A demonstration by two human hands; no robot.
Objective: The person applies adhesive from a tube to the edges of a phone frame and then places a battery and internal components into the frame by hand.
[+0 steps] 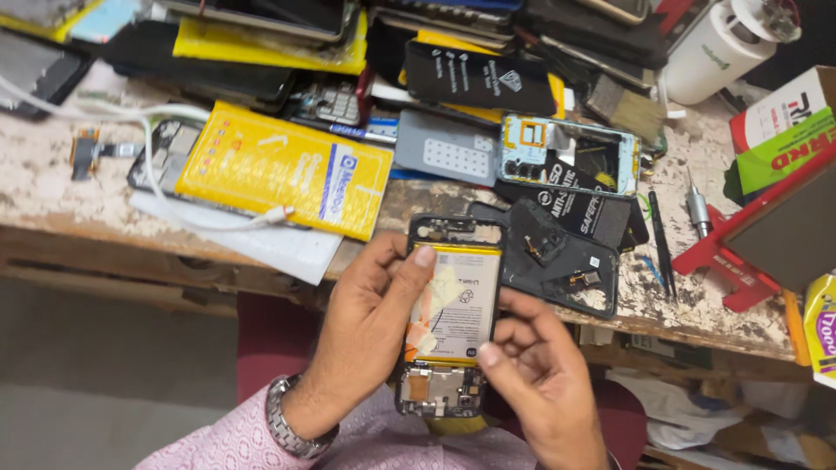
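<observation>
workbench (52,187), worn | yellow packet (287,170) | white cable (157,122) | tweezers (662,244) | brush (631,109)

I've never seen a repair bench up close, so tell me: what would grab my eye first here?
Front and centre, the left hand and right hand hold an opened smartphone, its back off and its battery and circuit boards bare. Behind it, a cluttered, worn workbench carries a bright yellow packet on the left. To the right lie a black phone back cover and another stripped phone frame.
</observation>
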